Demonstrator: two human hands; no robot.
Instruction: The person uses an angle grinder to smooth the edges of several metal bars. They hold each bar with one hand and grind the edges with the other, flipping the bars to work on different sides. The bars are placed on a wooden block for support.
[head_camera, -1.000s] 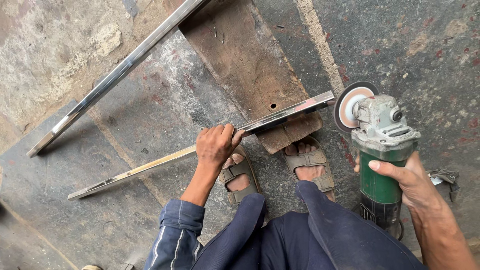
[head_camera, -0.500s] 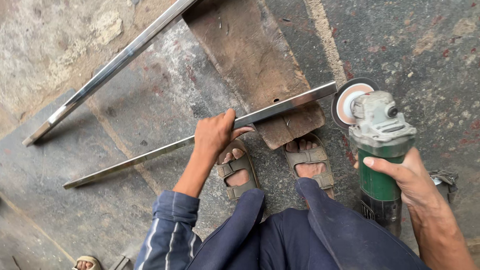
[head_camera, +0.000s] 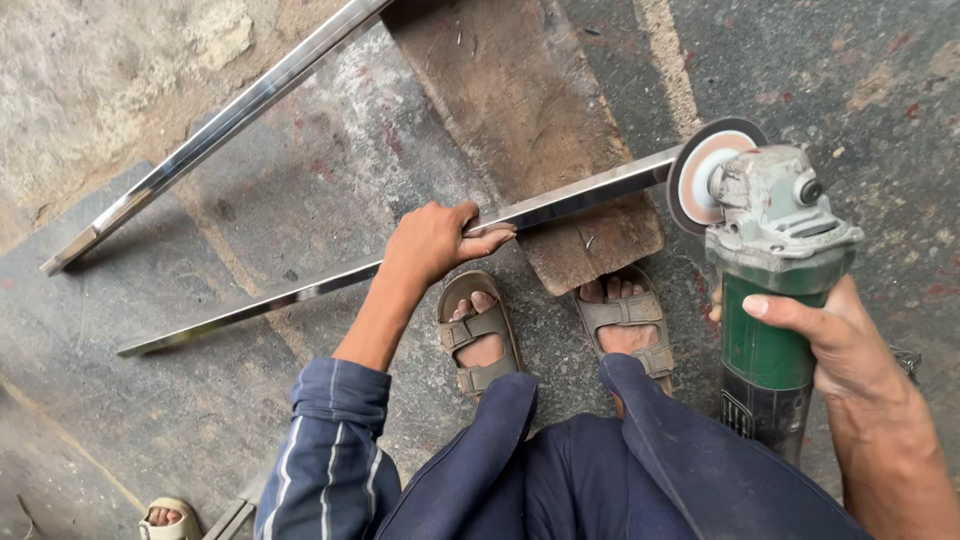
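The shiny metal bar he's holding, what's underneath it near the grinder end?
A rusty brown plank lies on the concrete floor beneath the metal bar. The left hand grips the bar; the right hand holds the green grinder. What lies under the plank is covered.

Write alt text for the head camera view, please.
A squatting person's right hand holds a green angle grinder, disc at the end of a shiny steel bar gripped by the left hand across a rusty plate.

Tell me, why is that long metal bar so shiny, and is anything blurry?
Head view: the metal bar under the left hand mirrors soft daylight; shadows are faint. The grinder in the right hand looks sharp; the picture's edges bend a little.
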